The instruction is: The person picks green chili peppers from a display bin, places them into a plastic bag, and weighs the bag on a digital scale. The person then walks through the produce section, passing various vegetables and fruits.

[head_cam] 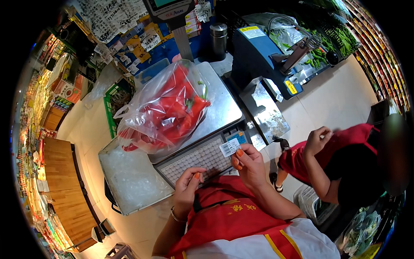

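Observation:
Between the thumb and fingers of my right hand (248, 162) is a white printed label (230, 147), held over the right part of the scale's keypad (197, 160). My left hand (190, 184) is just below the keypad's near edge, its fingers curled with thumb and forefinger near each other; whether anything thin is between them, I cannot tell. A clear plastic bag of red peppers (171, 110) lies on the metal weighing plate (223, 94), its gathered handles towards the left. The scale's display (171, 13) stands on a post behind the bag.
A blue bag-sealing machine (258, 55) stands right of the scale, near a metal flask (218, 40). Green peppers (313, 61) lie beyond. A co-worker in a red apron (297, 162) is at right. A tray with clear plastic bags (136, 178) adjoins the scale; a green crate (111, 110) is behind.

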The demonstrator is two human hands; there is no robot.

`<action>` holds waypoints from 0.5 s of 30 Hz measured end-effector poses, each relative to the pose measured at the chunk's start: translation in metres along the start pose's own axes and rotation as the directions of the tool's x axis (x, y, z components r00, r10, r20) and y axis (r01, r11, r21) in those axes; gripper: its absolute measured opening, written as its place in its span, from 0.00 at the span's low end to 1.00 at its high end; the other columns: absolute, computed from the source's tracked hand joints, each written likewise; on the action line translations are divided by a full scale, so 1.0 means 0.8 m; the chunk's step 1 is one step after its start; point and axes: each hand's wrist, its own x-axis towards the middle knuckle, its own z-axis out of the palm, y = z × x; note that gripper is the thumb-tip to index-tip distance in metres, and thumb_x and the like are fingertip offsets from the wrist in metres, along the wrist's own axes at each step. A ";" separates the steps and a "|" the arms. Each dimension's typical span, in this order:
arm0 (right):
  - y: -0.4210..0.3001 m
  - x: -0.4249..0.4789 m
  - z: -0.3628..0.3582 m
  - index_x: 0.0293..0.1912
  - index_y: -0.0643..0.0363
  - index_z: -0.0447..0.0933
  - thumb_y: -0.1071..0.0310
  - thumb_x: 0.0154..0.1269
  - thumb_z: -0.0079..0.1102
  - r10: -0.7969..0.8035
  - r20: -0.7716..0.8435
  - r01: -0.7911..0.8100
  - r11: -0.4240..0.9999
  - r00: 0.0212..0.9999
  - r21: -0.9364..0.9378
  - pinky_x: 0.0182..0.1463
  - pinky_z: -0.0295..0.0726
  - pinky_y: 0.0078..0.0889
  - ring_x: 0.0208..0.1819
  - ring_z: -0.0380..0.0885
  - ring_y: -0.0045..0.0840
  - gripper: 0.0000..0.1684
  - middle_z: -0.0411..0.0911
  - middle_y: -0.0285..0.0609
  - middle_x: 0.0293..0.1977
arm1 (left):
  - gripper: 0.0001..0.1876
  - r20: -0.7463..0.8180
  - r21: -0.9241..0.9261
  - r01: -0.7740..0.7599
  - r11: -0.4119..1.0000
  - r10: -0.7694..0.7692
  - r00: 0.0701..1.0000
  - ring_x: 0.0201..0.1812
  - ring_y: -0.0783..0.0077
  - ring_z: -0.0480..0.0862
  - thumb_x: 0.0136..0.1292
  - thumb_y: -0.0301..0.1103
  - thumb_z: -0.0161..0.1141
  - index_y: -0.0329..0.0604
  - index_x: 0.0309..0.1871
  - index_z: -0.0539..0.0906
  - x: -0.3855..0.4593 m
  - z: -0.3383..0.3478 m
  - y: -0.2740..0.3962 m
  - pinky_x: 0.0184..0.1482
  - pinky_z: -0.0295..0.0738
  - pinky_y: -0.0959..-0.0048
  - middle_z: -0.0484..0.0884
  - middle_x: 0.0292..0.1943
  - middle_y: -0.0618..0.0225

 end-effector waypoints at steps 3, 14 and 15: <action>0.000 -0.003 0.003 0.38 0.63 0.72 0.71 0.62 0.52 0.004 0.017 -0.005 1.000 1.000 0.015 0.27 0.62 0.14 0.23 0.65 0.14 0.06 0.70 0.36 0.23 | 0.10 0.006 0.034 -0.023 0.999 0.023 1.000 0.27 0.89 0.65 0.65 0.31 0.48 0.37 0.45 0.75 0.008 0.011 0.013 0.30 0.59 0.89 0.70 0.29 0.76; 0.013 -0.006 0.004 0.36 0.62 0.70 0.70 0.63 0.51 0.080 0.021 -0.080 0.996 0.997 0.026 0.27 0.62 0.14 0.23 0.63 0.14 0.05 0.69 0.35 0.23 | 0.03 -0.179 0.291 -0.212 0.933 0.270 0.946 0.27 0.88 0.68 0.58 0.27 0.56 0.38 0.31 0.76 0.004 -0.029 0.029 0.32 0.63 0.87 0.74 0.25 0.78; 0.015 -0.005 0.006 0.36 0.62 0.70 0.70 0.63 0.51 0.086 0.032 -0.087 0.996 0.996 0.030 0.27 0.62 0.14 0.23 0.64 0.14 0.06 0.69 0.35 0.23 | 0.03 -0.225 0.331 -0.237 0.913 0.320 0.920 0.27 0.88 0.68 0.58 0.27 0.57 0.39 0.30 0.76 0.006 -0.043 0.040 0.32 0.63 0.87 0.74 0.25 0.78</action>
